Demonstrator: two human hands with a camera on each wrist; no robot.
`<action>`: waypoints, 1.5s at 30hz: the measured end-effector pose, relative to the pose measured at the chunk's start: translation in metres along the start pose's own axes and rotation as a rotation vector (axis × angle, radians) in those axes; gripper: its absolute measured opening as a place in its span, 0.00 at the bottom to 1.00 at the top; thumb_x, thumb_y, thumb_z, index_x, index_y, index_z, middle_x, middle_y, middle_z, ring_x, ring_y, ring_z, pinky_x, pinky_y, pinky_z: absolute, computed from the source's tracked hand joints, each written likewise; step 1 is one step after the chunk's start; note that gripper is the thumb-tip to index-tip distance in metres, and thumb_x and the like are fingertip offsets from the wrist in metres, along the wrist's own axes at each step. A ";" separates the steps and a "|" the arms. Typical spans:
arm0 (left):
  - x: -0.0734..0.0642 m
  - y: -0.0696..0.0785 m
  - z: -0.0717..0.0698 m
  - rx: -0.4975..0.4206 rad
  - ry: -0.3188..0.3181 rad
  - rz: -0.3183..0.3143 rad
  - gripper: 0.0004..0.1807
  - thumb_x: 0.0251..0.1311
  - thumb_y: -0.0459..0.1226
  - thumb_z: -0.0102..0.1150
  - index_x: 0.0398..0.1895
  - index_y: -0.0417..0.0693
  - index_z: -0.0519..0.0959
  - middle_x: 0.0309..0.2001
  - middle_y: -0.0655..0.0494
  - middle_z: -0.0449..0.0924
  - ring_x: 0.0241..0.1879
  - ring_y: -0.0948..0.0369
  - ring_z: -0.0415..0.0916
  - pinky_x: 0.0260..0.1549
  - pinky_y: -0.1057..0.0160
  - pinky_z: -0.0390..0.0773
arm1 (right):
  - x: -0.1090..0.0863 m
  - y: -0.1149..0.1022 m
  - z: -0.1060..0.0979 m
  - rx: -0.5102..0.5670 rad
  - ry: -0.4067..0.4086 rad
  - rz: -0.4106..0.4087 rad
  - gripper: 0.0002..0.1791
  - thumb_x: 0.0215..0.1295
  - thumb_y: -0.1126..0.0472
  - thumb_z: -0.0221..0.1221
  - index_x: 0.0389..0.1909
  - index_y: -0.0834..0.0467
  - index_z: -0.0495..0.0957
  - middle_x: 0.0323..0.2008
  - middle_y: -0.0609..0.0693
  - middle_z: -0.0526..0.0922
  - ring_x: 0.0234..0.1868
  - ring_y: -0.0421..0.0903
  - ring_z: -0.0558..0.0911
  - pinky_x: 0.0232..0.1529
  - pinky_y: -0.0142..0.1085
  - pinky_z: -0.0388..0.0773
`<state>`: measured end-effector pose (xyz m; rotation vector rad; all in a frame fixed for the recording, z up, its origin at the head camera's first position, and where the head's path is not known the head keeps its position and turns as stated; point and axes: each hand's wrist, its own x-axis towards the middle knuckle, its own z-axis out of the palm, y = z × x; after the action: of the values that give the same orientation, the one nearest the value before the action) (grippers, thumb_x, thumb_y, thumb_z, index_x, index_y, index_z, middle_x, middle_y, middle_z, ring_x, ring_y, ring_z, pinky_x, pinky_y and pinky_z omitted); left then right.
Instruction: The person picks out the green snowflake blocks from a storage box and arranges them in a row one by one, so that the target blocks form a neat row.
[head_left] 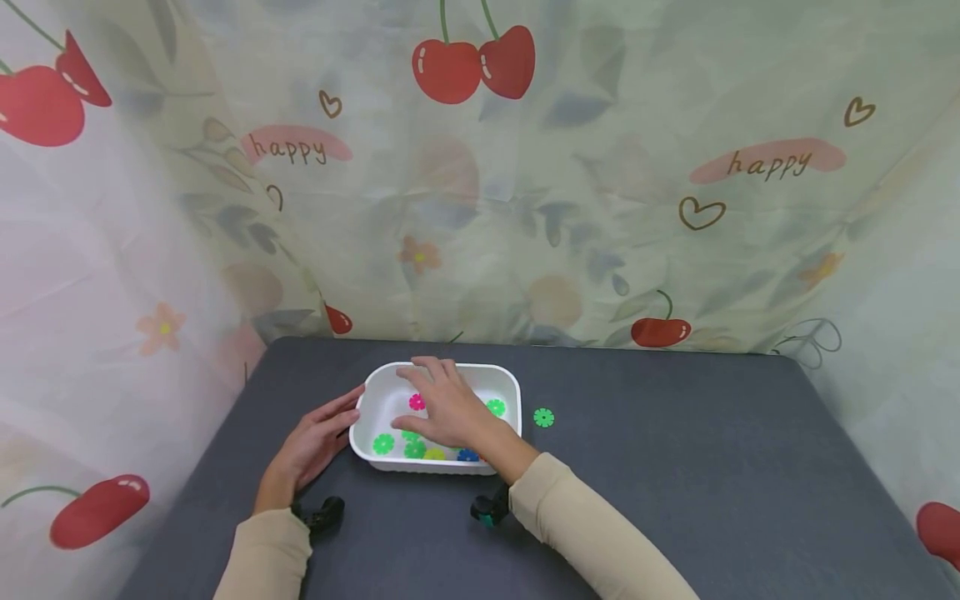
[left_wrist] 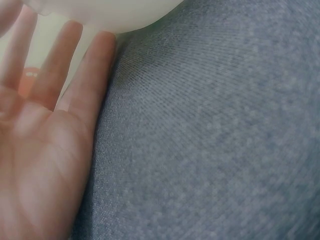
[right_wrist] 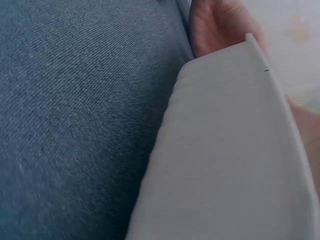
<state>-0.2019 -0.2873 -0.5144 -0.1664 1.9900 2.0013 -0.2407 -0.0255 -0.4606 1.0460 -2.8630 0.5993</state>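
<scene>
1. the white tray (head_left: 420, 467) is set on the counter (head_left: 712, 475), upright.
2. inside the tray, small flower-shaped discs are scattered: a pink disc (head_left: 417, 402) toward its back, green discs (head_left: 383, 443) at its front left, a yellow disc (head_left: 434, 454) and a blue disc (head_left: 468, 455) along its front wall, and another green one at its right end.
3. the right hand (head_left: 444, 410) is held over the tray, its fingers spread wide; whether a disc is touched beneath it cannot be told.
4. the left hand (head_left: 318, 440) is rested against the tray's left end, its fingers extended.
5. one loose green disc (head_left: 543, 417) is left on the counter, just right of the tray.
6. black wrist devices (head_left: 489, 507) are seen in front of the tray, beside beige sleeves (head_left: 600, 533).
7. behind the tray, a cloth (head_left: 495, 225) is hung, printed with cherries and "happy".
</scene>
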 end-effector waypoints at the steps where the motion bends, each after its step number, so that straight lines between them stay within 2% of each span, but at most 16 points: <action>1: 0.000 0.000 0.000 0.002 -0.004 0.001 0.38 0.71 0.49 0.59 0.81 0.59 0.57 0.83 0.57 0.52 0.71 0.69 0.63 0.69 0.64 0.70 | 0.001 0.001 0.003 0.009 0.000 -0.008 0.44 0.62 0.30 0.62 0.76 0.42 0.63 0.77 0.48 0.62 0.73 0.51 0.63 0.72 0.48 0.70; 6: -0.001 0.000 -0.001 -0.011 0.000 0.012 0.38 0.71 0.48 0.60 0.81 0.57 0.58 0.82 0.54 0.52 0.66 0.74 0.67 0.62 0.71 0.75 | 0.008 0.004 0.014 0.080 0.001 -0.032 0.43 0.60 0.32 0.66 0.73 0.44 0.68 0.70 0.48 0.69 0.71 0.49 0.66 0.70 0.45 0.72; 14: -0.001 0.000 0.000 -0.015 -0.007 0.010 0.39 0.71 0.47 0.60 0.81 0.55 0.58 0.82 0.53 0.52 0.64 0.76 0.68 0.61 0.71 0.75 | 0.018 -0.002 0.020 0.332 -0.095 0.003 0.43 0.57 0.39 0.71 0.72 0.47 0.69 0.70 0.49 0.72 0.71 0.48 0.69 0.71 0.44 0.71; 18: 0.000 0.000 0.000 -0.015 0.002 0.014 0.38 0.71 0.47 0.61 0.81 0.55 0.58 0.82 0.54 0.54 0.63 0.77 0.69 0.60 0.72 0.75 | 0.026 -0.005 0.025 0.388 -0.114 0.002 0.42 0.57 0.42 0.73 0.71 0.49 0.70 0.65 0.48 0.78 0.65 0.46 0.75 0.67 0.38 0.74; 22: 0.002 0.000 0.000 -0.021 -0.004 0.023 0.37 0.71 0.46 0.60 0.80 0.54 0.59 0.81 0.56 0.56 0.63 0.77 0.70 0.59 0.73 0.75 | 0.032 -0.004 0.031 0.419 -0.113 -0.001 0.38 0.55 0.46 0.75 0.66 0.53 0.75 0.58 0.49 0.83 0.57 0.46 0.79 0.61 0.34 0.76; 28: 0.003 -0.002 0.000 -0.006 0.001 0.019 0.37 0.71 0.46 0.60 0.80 0.55 0.59 0.81 0.54 0.56 0.63 0.76 0.70 0.60 0.71 0.75 | 0.033 -0.001 0.041 0.401 -0.122 0.019 0.30 0.51 0.48 0.78 0.54 0.53 0.82 0.46 0.45 0.86 0.47 0.39 0.80 0.55 0.28 0.76; 31: 0.002 -0.002 0.000 0.001 0.005 0.012 0.37 0.72 0.46 0.59 0.80 0.55 0.59 0.82 0.52 0.55 0.63 0.76 0.70 0.60 0.71 0.75 | 0.033 -0.001 0.045 0.344 -0.135 -0.005 0.27 0.51 0.46 0.78 0.49 0.52 0.84 0.42 0.42 0.86 0.45 0.37 0.78 0.54 0.27 0.74; 38: 0.002 -0.003 0.000 -0.013 0.003 0.013 0.37 0.72 0.45 0.60 0.80 0.54 0.58 0.82 0.52 0.54 0.64 0.76 0.69 0.61 0.70 0.75 | 0.032 -0.004 0.046 0.141 -0.159 -0.098 0.19 0.52 0.44 0.76 0.44 0.45 0.89 0.36 0.39 0.84 0.40 0.35 0.75 0.50 0.28 0.69; 45: 0.002 -0.001 0.000 0.000 0.012 0.003 0.37 0.72 0.46 0.60 0.80 0.55 0.58 0.82 0.53 0.54 0.72 0.67 0.62 0.68 0.64 0.72 | 0.030 -0.008 0.045 0.109 -0.221 -0.074 0.16 0.53 0.43 0.76 0.42 0.40 0.90 0.32 0.40 0.77 0.39 0.38 0.68 0.40 0.27 0.65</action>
<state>-0.2032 -0.2869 -0.5164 -0.1759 1.9985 2.0065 -0.2546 -0.0654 -0.4944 1.3064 -2.9893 0.6809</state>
